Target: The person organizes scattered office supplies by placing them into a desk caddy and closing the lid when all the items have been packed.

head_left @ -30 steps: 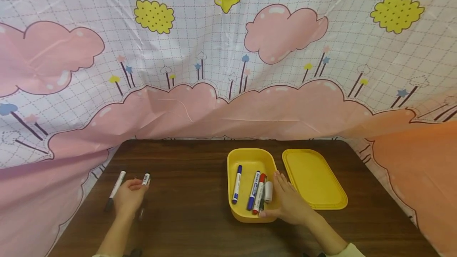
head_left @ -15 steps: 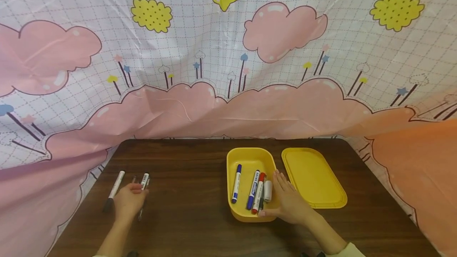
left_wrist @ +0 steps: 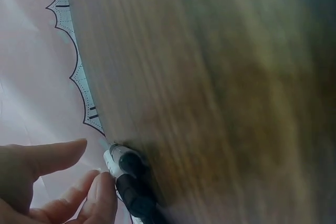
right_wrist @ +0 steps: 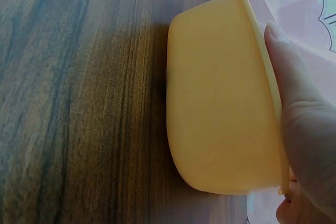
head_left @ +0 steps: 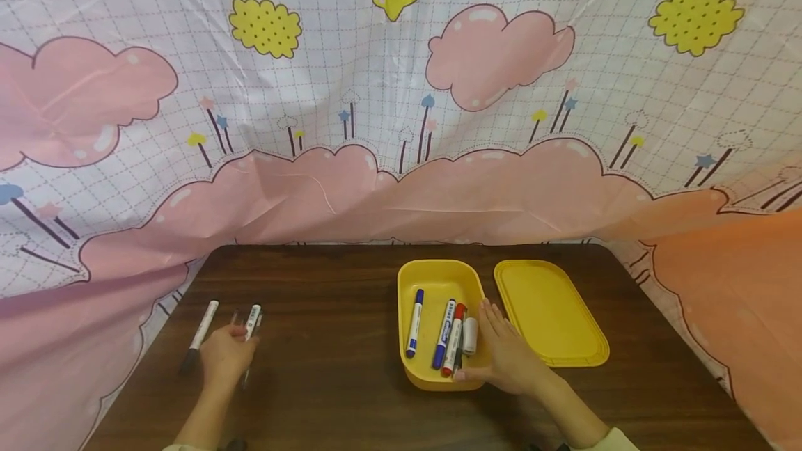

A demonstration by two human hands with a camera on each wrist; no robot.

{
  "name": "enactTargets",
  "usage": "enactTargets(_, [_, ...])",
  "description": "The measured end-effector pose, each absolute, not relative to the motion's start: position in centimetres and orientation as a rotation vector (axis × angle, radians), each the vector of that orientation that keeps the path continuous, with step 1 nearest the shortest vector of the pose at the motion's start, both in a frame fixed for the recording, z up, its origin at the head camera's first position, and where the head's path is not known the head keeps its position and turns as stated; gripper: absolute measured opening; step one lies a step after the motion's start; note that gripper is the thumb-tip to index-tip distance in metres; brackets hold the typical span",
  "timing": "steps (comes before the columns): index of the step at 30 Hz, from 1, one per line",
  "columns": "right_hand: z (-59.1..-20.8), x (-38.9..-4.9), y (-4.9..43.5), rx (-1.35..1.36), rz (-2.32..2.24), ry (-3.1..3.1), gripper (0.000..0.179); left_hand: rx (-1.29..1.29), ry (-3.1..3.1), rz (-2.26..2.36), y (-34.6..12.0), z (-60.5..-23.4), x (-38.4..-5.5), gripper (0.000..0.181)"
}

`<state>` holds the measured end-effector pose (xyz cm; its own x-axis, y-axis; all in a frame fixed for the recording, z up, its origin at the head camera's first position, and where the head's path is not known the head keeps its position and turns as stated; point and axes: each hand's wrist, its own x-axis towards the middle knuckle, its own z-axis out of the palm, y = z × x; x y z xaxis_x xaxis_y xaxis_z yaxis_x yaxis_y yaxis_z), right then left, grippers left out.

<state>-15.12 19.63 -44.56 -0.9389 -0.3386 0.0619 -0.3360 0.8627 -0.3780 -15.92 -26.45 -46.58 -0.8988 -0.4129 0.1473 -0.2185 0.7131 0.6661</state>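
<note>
Left hand: low over the left part of the tabletop [head_left: 326,339], among the pens there; the left hand [head_left: 224,358] reaches in from the near edge.
Left fingers: thumb held apart from the others, with a gap between them in the left wrist view; whether the fingertips touch a pen, I cannot tell.
White marker: lies just beyond the fingertips, the white marker [head_left: 253,319] slanting away from the person, its near part hidden by the hand in the head view.
Clear pen: beside that marker on its right, a thin clear pen [head_left: 246,376] showing below the hand, too faint to read fully.
Black-ended marker: on the far left, the black-ended marker [head_left: 203,329] lies aslant, its dark end nearest the person.
Right hand: the right hand [head_left: 510,362] rests on the right rim of the yellow box [head_left: 408,367].
Right fingers: stretched straight and close together along the rim, thumb spread away toward the near corner.
Box contents: a blue marker [head_left: 415,323] apart on the left; on the right, a second blue marker [head_left: 444,334], a red marker [head_left: 454,341] and a white piece [head_left: 470,336] side by side.
Yellow lid: the yellow lid [head_left: 553,313] lies flat, right of the box.
Backdrop: a patterned cloth [head_left: 501,61] with pink clouds hangs behind.
</note>
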Motion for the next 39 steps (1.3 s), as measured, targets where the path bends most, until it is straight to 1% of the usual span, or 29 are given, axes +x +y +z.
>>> enactTargets(9, [-44.6, -15.1, 19.4, -0.586, -0.615, 3.023, 0.129, 0.550, -2.676, -0.945, -27.1, -46.6, -15.5, 0.032])
enactTargets(13, [-44.6, -15.2, 19.4, -0.591, -0.611, 3.028, 0.128, 0.532, -2.687, -0.910, -27.4, -46.7, -15.5, 0.031])
enactTargets(19, [-44.3, -15.4, 19.4, -0.574, -0.630, 3.044, 0.128, 0.450, -2.721, -0.826, -27.2, -46.2, -16.7, 0.019])
enactTargets(23, [-44.1, -15.3, 19.6, -0.558, -0.638, 3.072, 0.128, 0.480, -2.735, -0.860, -26.7, -45.8, -17.4, 0.012])
enactTargets(28, [-44.3, -15.2, 19.6, -0.568, -0.646, 3.057, 0.127, 0.532, -2.760, -0.867, -26.6, -46.1, -17.1, 0.011])
enactTargets(30, [-44.4, -15.1, 19.5, -0.561, -0.645, 3.047, 0.127, 0.518, -2.770, -0.837, -26.6, -46.3, -16.9, 0.004])
enactTargets(31, [-44.5, -15.1, 19.5, -0.563, -0.638, 3.050, 0.127, 0.501, -2.778, -0.817, -26.6, -46.3, -16.9, 0.004])
enactTargets(35, [-44.6, -15.1, 19.4, -0.574, -0.627, 3.058, 0.128, 0.465, -2.814, -0.736, -26.5, -46.4, -16.7, 0.027])
enactTargets(36, [-44.6, -15.1, 19.4, -0.574, -0.628, 3.057, 0.128, 0.461, -2.824, -0.726, -26.5, -46.4, -16.7, 0.031])
enactTargets(39, [-44.6, -15.2, 19.3, -0.588, -0.618, 3.063, 0.128, 0.462, -2.833, -0.737, -26.4, -46.3, -16.5, 0.033])
